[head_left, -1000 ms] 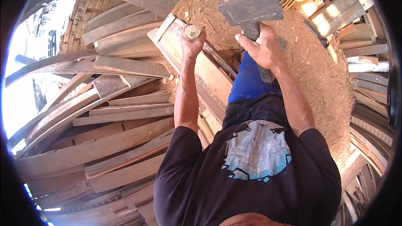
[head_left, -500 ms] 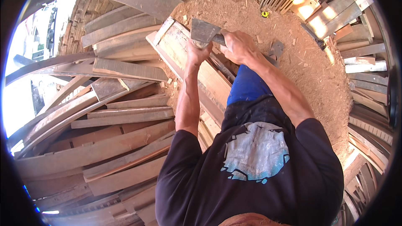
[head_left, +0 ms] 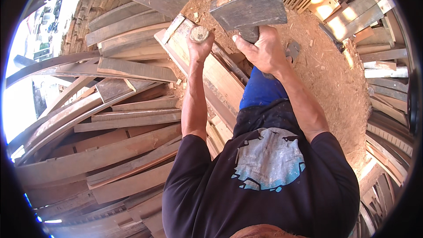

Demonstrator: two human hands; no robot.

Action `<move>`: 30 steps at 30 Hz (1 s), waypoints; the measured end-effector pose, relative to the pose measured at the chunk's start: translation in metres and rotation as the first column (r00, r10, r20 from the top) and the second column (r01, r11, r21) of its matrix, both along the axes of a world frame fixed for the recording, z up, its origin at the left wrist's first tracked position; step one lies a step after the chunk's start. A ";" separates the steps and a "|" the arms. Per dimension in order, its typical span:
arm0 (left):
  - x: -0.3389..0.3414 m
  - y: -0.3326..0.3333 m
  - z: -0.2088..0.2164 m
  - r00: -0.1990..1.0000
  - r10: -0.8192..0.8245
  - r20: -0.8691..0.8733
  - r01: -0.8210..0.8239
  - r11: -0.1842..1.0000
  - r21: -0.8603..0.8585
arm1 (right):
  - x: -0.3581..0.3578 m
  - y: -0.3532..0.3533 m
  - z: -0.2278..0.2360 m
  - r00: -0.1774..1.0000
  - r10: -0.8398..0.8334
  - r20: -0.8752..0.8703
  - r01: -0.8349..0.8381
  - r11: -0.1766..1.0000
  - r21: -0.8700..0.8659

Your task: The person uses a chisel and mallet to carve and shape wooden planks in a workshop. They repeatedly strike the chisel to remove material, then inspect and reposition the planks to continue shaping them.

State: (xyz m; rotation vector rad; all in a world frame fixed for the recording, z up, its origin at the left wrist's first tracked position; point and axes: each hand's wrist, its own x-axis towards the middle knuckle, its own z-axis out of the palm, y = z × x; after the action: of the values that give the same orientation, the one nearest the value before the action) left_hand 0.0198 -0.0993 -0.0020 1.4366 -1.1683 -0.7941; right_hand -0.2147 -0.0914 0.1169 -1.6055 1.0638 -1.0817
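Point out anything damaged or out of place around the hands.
Nothing looks broken. Sawdust and wood chips litter the ground beside the plank pile. The right hand holds a hatchet raised; the left hand grips a wooden stick.

The ground [head_left: 326, 75] is covered in reddish sawdust; curved grey planks [head_left: 114, 119] lie piled across its left side; pale straight boards [head_left: 335, 9] are stacked at the upper right.
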 end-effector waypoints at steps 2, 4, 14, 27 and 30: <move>0.009 -0.004 -0.011 1.000 0.006 -0.018 -0.006 1.000 -0.011 | -0.002 -0.001 0.004 1.000 0.024 0.006 -0.024 1.000 0.020; 0.013 -0.006 -0.011 1.000 -0.019 -0.008 0.020 0.999 0.040 | -0.005 -0.001 0.005 1.000 -0.001 0.026 0.001 1.000 0.001; 0.010 -0.004 -0.012 0.997 -0.031 -0.074 0.034 0.998 0.048 | -0.002 -0.003 0.009 0.999 -0.037 0.021 0.038 0.996 -0.080; -0.002 0.004 -0.012 0.974 -0.165 0.152 0.173 0.984 -0.039 | 0.036 -0.014 -0.055 0.794 0.129 -0.593 -0.164 0.987 -0.004; 0.006 0.019 -0.021 0.994 -0.112 0.021 0.112 0.994 -0.019 | 0.040 -0.009 -0.052 0.857 0.159 -0.490 -0.183 0.983 0.000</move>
State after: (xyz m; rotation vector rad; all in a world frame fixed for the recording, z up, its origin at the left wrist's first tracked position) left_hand 0.0257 -0.0799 -0.0232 1.3746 -1.2774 -0.8449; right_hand -0.1749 -0.1003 0.0645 -2.0336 1.1924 -0.5902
